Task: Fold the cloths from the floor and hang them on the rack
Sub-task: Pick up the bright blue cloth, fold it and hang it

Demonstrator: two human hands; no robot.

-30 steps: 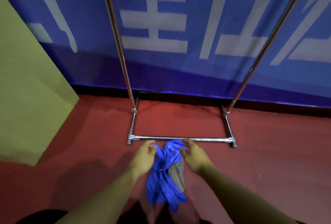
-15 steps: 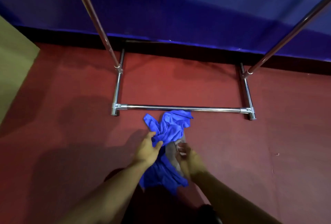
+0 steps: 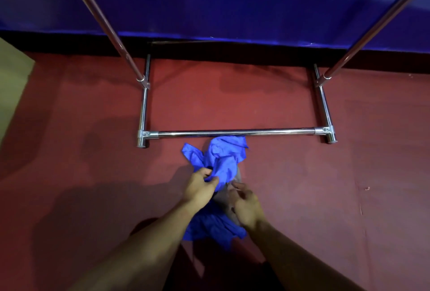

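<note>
Rack [image 3: 235, 133] base bar touching crumpled blue cloth [image 3: 224, 157]

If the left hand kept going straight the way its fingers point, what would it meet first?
The left hand already pinches the blue cloth, so more of that bunched cloth comes first. Beyond it lies the rack's front floor bar, though depth is hard to judge.

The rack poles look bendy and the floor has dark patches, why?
Head view: the wide lens splays the rack poles outward; dim light from above throws arm shadows on the floor; the bottom bar glints; the right hand is slightly blurred.
</note>
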